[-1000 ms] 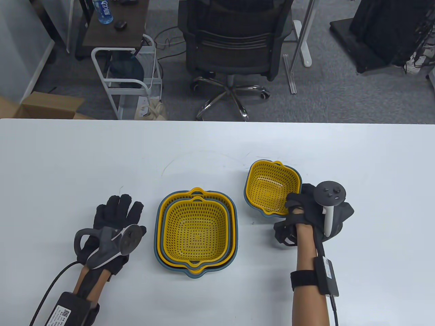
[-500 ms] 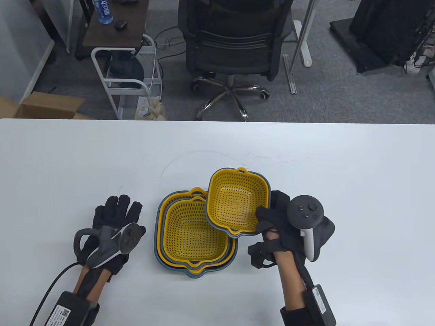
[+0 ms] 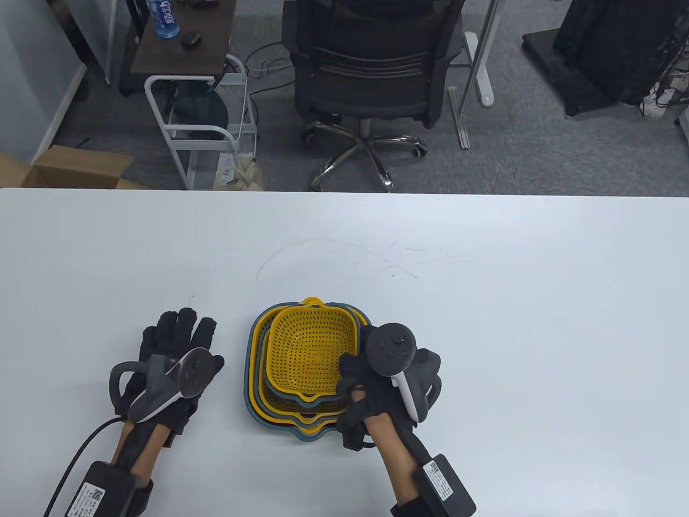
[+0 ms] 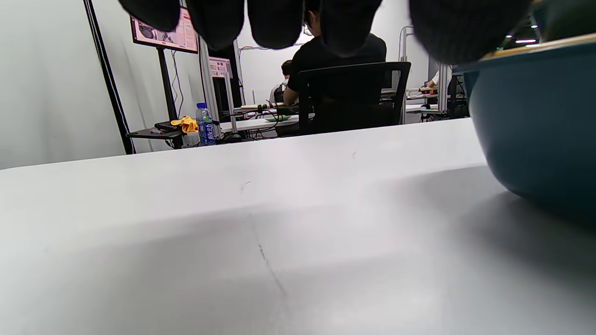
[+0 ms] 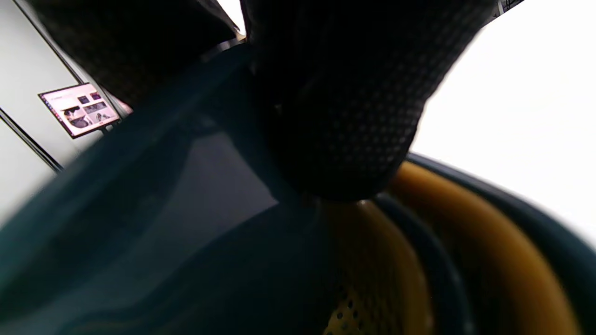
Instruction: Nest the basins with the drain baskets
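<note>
Over the nested stack: small basin-and-basket set, light rigid plastic, right hand fingers clamped on its rim; left hand fingers spread.

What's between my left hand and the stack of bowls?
Nothing: in the table view only bare white table separates the left hand from the stack of bowls. The hand lies flat, apart from it.

Three perforated yellow plastic drain baskets here: the smallest on top, the middle one under it, the largest outermost. Three dark teal plastic basins, one under each basket: small, middle, large. Two black-gloved hands: left at nine o'clock of the stack, right at four o'clock.
</note>
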A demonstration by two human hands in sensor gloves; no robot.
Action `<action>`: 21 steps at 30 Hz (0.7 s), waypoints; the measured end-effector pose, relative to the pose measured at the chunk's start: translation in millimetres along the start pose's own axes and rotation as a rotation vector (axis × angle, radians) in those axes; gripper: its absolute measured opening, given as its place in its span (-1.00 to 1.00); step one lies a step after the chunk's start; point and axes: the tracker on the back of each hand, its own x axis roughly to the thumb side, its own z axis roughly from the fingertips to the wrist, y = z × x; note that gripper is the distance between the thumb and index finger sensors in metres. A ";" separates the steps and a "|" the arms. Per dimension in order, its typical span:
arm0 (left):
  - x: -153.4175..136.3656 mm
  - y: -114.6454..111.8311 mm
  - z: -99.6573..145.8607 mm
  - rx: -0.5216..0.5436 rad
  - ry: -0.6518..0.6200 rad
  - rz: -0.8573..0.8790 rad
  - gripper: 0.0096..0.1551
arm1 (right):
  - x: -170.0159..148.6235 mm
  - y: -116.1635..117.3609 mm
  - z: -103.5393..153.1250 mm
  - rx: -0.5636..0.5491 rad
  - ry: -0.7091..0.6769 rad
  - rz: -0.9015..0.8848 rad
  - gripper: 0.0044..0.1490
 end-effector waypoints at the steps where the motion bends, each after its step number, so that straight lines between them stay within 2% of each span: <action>1: -0.2 0.1 0.1 0.003 0.000 -0.001 -0.08 | 2.5 3.5 0.9 -0.009 -0.003 0.024 -0.18; 6: -0.6 -1.6 0.0 0.001 -0.001 0.001 -0.08 | 10.0 11.8 5.0 -0.025 -0.046 0.095 -0.14; 9: 0.1 -1.7 0.0 0.003 -0.004 0.004 -0.08 | 17.0 13.7 13.4 -0.091 -0.153 0.224 -0.08; 11: 2.3 -2.1 0.5 0.008 -0.010 -0.005 -0.08 | 16.2 15.3 17.7 -0.074 -0.190 0.275 -0.04; 13: 4.2 -2.4 1.3 0.007 -0.014 -0.011 -0.08 | 11.7 16.4 23.3 -0.081 -0.227 0.230 -0.03; 15: 5.7 -2.7 2.2 0.007 -0.022 -0.010 -0.08 | 2.2 15.7 32.2 -0.088 -0.332 0.182 -0.01; 18: 6.6 -2.2 3.0 0.011 -0.030 0.003 -0.08 | -18.1 12.6 44.2 -0.187 -0.432 0.119 -0.04; 21: 7.6 -2.2 3.4 0.016 -0.036 0.011 -0.08 | -41.3 11.9 43.3 -0.292 -0.490 0.116 -0.08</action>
